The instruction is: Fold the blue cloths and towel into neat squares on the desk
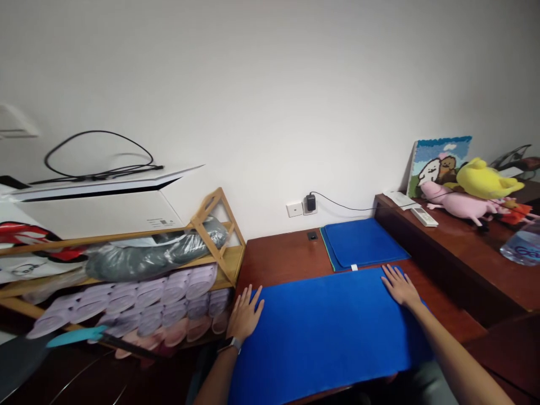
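A plain blue cloth [320, 332] lies spread over the front of the brown wooden desk [274, 256], its near edge reaching the desk's front. My left hand [245, 315], with a watch on the wrist, rests at the cloth's far left corner, fingers spread. At the far right corner my right hand [400, 286] lies flat on the cloth, fingers apart. Neither hand grips anything. Just behind the cloth is a folded stack of blue cloths [365, 242] with a green edge showing at its left. A small white tag [354, 268] shows between the two.
Left of the desk stands a wooden rack [236, 261] with rows of lilac and pink slippers [164, 292] and a white box [101, 211] on top. A raised ledge at right holds a remote control [424, 217], plush toys [458, 202] and a bottle [523, 244]. A black charger [311, 202] is plugged into the wall.
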A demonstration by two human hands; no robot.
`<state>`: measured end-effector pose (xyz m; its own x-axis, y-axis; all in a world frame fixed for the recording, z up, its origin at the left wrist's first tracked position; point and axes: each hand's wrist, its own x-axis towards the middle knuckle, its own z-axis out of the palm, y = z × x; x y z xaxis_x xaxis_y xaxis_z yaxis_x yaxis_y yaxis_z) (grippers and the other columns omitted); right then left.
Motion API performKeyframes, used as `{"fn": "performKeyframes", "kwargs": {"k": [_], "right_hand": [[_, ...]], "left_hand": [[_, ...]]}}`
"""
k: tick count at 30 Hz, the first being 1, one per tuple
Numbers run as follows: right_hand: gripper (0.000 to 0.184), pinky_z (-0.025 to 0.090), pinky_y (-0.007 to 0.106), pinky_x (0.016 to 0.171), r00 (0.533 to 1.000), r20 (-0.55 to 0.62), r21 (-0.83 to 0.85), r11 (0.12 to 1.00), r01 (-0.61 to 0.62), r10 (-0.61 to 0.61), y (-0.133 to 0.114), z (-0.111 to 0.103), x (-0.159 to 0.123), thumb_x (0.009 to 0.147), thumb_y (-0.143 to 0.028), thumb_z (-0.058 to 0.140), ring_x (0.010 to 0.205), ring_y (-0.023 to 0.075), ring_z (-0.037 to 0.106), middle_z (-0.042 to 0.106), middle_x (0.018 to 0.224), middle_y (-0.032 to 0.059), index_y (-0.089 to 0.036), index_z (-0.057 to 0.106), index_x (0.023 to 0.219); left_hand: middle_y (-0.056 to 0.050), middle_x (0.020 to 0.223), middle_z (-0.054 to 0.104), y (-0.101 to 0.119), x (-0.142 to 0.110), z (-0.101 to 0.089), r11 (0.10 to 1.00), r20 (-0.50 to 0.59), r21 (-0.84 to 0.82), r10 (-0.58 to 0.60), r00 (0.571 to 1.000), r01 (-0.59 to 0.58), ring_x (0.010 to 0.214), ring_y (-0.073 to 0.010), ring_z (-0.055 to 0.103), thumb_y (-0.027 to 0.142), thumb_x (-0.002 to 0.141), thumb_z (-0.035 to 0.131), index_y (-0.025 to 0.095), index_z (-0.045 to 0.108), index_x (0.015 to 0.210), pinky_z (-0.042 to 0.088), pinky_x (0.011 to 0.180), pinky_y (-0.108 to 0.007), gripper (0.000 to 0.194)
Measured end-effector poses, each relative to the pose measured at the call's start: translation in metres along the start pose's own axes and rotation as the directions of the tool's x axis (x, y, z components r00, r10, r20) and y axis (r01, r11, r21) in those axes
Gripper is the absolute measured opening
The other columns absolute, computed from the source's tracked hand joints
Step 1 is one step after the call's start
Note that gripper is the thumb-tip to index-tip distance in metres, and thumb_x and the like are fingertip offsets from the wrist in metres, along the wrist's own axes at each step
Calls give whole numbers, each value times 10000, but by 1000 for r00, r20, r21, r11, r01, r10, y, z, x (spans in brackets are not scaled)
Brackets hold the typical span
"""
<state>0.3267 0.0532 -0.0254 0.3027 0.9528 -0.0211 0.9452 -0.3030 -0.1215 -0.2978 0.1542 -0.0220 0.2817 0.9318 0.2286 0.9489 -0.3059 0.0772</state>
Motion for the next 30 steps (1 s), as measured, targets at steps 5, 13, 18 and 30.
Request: {"fn": "performKeyframes", "kwargs": {"k": [5,13,18,30], "right_hand": [[703,183,536,1285,1000,-4,9,1000,-12,12,8,7,4,1040,-556,184,1604,269,210,252,1738,36,-268,229,1680],[678,213,571,1266,992,83,-21,995,-97,99,-7,-9,14,1028,-449,225,1586,298,264,293,1721,68,-226,288,1665],[629,219,573,1258,986,-135,-67,994,85,-93,-102,-30,-6,1023,-336,279,1560,354,315,396,1663,167,-116,461,1584],[642,213,508,1294,780,-46,244,750,615,-624,-295,3,-67,1073,-533,293,1583,258,278,330,1694,58,-255,326,1651]], "left_hand": [[-114,1691,370,4,2,-5,999,41,34,-27,999,26,1555,-312,350,499,1068,371,280,413,1611,295,1251,-542,587],[-95,1709,335,11,1,-14,999,62,5,-50,997,50,1571,-300,317,491,1074,358,294,401,1617,274,1264,-522,579],[-101,1718,315,11,1,-10,998,44,-21,-54,998,55,1579,-302,297,488,1070,371,283,405,1616,246,1276,-504,585],[-83,1707,350,5,2,-2,999,33,-26,-46,998,47,1573,-288,312,519,1071,336,298,400,1617,261,1265,-504,593]]}}
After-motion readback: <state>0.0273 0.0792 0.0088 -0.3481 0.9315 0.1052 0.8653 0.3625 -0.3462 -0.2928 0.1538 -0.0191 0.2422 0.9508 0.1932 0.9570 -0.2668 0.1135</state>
